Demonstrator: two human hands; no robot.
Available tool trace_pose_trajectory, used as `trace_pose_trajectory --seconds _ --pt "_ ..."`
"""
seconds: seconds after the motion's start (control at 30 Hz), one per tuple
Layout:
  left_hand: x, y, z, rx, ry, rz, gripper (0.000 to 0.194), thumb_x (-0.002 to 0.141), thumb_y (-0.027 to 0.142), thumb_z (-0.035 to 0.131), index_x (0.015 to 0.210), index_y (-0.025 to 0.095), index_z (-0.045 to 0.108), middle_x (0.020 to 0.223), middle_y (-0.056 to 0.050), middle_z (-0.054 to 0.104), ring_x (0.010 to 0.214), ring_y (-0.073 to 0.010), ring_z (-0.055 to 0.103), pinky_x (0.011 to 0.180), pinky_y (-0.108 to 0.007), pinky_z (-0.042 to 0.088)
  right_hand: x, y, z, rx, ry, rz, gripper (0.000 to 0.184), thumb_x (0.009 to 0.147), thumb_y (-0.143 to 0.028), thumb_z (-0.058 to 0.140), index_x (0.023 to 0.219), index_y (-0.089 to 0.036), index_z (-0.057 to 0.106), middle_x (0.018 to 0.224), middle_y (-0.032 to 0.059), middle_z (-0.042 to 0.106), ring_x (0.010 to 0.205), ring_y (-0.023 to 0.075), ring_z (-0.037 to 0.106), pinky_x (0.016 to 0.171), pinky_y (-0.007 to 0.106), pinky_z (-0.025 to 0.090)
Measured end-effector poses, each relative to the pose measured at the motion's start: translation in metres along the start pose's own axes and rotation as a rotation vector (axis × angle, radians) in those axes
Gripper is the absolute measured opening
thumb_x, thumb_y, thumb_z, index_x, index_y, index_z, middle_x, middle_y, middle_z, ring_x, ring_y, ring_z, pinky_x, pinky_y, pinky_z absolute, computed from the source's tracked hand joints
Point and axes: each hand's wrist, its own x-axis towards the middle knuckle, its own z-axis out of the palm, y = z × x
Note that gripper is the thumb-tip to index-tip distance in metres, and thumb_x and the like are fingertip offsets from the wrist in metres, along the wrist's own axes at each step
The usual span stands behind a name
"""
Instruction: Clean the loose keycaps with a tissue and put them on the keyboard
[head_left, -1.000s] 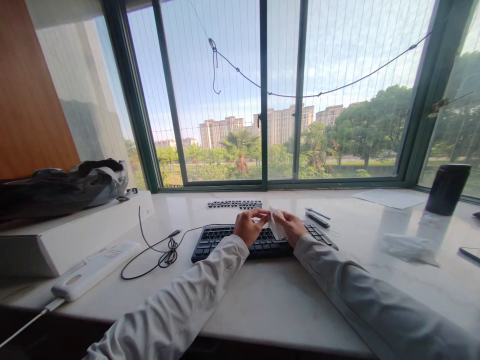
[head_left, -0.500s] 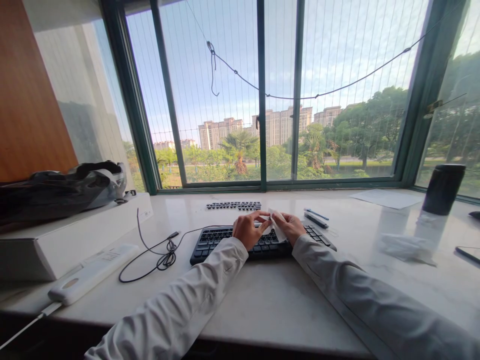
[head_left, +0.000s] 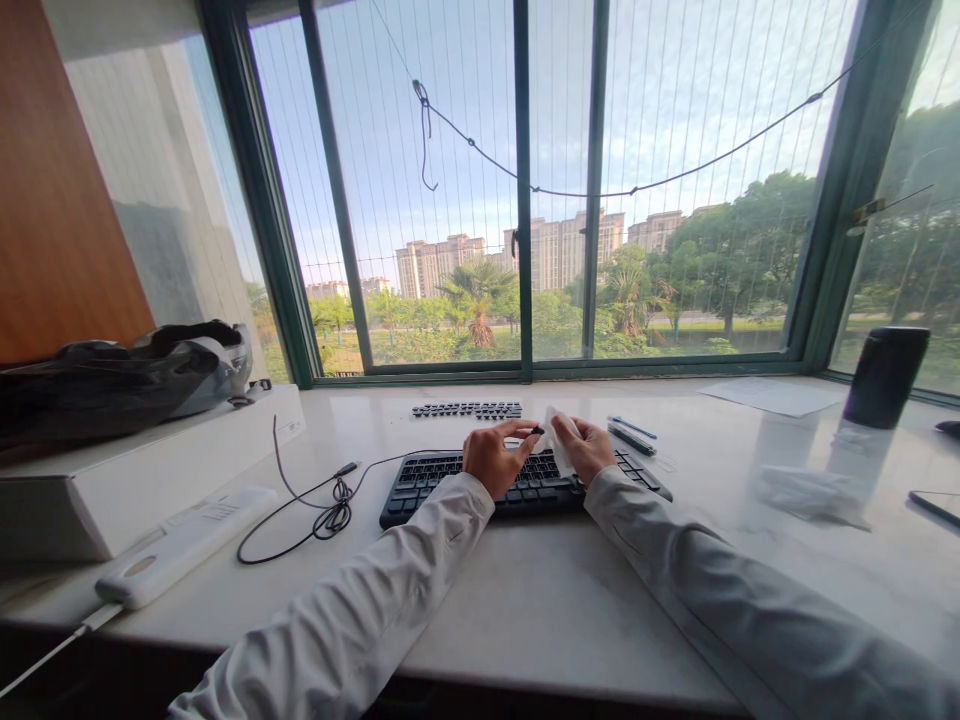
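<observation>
Both my hands hover over a black keyboard (head_left: 442, 478) on the white marble sill. My left hand (head_left: 493, 456) pinches a small dark piece, probably a keycap (head_left: 537, 431), between thumb and forefinger. My right hand (head_left: 587, 450) is closed on a crumpled white wipe (head_left: 558, 443), held right against that piece. A row of loose black keycaps (head_left: 466, 410) lies behind the keyboard, nearer the window.
The keyboard's black cable (head_left: 319, 505) coils to the left. A white box (head_left: 150, 470) with a dark bag (head_left: 120, 375) and a white power strip (head_left: 180, 545) sit left. Pens (head_left: 632, 433), a paper sheet (head_left: 776, 397), a black cylinder (head_left: 885, 377) and a crumpled wipe (head_left: 814, 492) lie right.
The small dark piece now shows at my left fingertips, and the wipe in my right hand has shifted slightly against it. Both hands stay over the keyboard.
</observation>
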Motion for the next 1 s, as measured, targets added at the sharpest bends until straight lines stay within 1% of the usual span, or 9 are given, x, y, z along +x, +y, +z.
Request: trace_pose_trajectory --seconds 0.1,0.2,0.33,0.4,0.47,0.63,0.77,0.9,1.0 --pt "0.0005 0.0018 -0.0005 -0.008 -0.001 -0.004 0.021 0.082 0.038 0.062 0.099 0.029 0.069 0.086 0.005 0.075 0.045 -0.0065 0.051 0.055 -0.020 0.041 0.0000 0.0028 0.0027 0.044 -0.045 0.013 0.061 0.066 -0.069 0.058 0.088 -0.013 0.072 0.060 0.0042 0.066 0.053 0.0166 0.057 0.047 0.025 0.039" --pt "0.0004 0.0031 -0.0010 -0.004 -0.015 -0.012 0.020 0.081 0.037 0.063 0.099 0.029 0.067 0.085 0.006 0.074 0.049 -0.0076 0.055 0.058 -0.021 0.042 -0.0022 0.0034 0.0075 0.141 -0.143 0.022 0.062 0.067 -0.068 0.058 0.094 -0.014 0.071 0.065 0.0033 0.067 0.054 0.0153 0.056 0.049 0.024 0.040" --pt "-0.0003 0.0045 -0.0033 0.085 -0.004 -0.055 0.017 0.079 0.038 0.065 0.095 0.032 0.066 0.083 0.008 0.074 0.070 -0.0128 0.067 0.068 -0.024 0.044 -0.0053 0.0001 0.0090 0.204 -0.253 0.002 0.063 0.066 -0.066 0.063 0.098 -0.013 0.071 0.070 0.0033 0.067 0.060 0.0152 0.057 0.054 0.025 0.042" --pt "-0.0004 0.0045 -0.0043 0.137 -0.003 -0.073 0.015 0.078 0.038 0.067 0.092 0.032 0.066 0.083 0.009 0.074 0.080 -0.0153 0.068 0.073 -0.026 0.044 -0.0061 -0.0019 0.0070 0.182 -0.296 0.003 0.063 0.064 -0.063 0.066 0.100 -0.012 0.071 0.069 0.0026 0.067 0.059 0.0147 0.057 0.054 0.025 0.042" --pt "-0.0003 0.0039 -0.0047 0.174 -0.011 -0.079 0.014 0.077 0.037 0.068 0.090 0.032 0.066 0.084 0.009 0.074 0.087 -0.0166 0.068 0.075 -0.027 0.044 -0.0063 -0.0034 0.0048 0.156 -0.322 0.005 0.062 0.063 -0.061 0.069 0.100 -0.012 0.072 0.067 0.0019 0.066 0.059 0.0140 0.055 0.055 0.024 0.041" --pt "0.0000 0.0020 -0.0044 0.204 -0.021 -0.056 0.013 0.077 0.042 0.067 0.086 0.034 0.067 0.086 0.011 0.074 0.088 -0.0160 0.068 0.075 -0.026 0.044 -0.0060 -0.0025 0.0043 0.161 -0.245 0.021 0.056 0.058 -0.058 0.074 0.088 -0.010 0.073 0.065 0.0031 0.064 0.057 0.0133 0.054 0.053 0.024 0.040" --pt "-0.0005 0.0020 -0.0049 0.209 -0.031 -0.053 0.017 0.075 0.050 0.066 0.083 0.034 0.069 0.084 0.011 0.074 0.086 -0.0150 0.068 0.074 -0.025 0.044 -0.0060 -0.0010 0.0056 0.161 -0.219 0.020 0.055 0.058 -0.058 0.074 0.085 -0.010 0.073 0.064 0.0040 0.064 0.057 0.0143 0.054 0.052 0.026 0.040" --pt "-0.0013 0.0021 -0.0049 0.201 -0.019 -0.033 0.016 0.075 0.047 0.068 0.085 0.034 0.068 0.086 0.011 0.074 0.084 -0.0135 0.068 0.074 -0.024 0.044 -0.0056 -0.0017 0.0054 0.151 -0.192 -0.032 0.054 0.058 -0.057 0.074 0.084 -0.010 0.073 0.068 0.0044 0.065 0.061 0.0151 0.056 0.056 0.026 0.042" --pt "-0.0017 0.0015 -0.0040 0.212 -0.013 -0.023 0.016 0.075 0.044 0.069 0.088 0.034 0.067 0.084 0.012 0.074 0.076 -0.0127 0.068 0.072 -0.024 0.044 -0.0045 -0.0021 0.0052 0.173 -0.206 0.002 0.055 0.055 -0.057 0.075 0.085 -0.010 0.072 0.069 0.0041 0.066 0.060 0.0153 0.056 0.056 0.027 0.043"
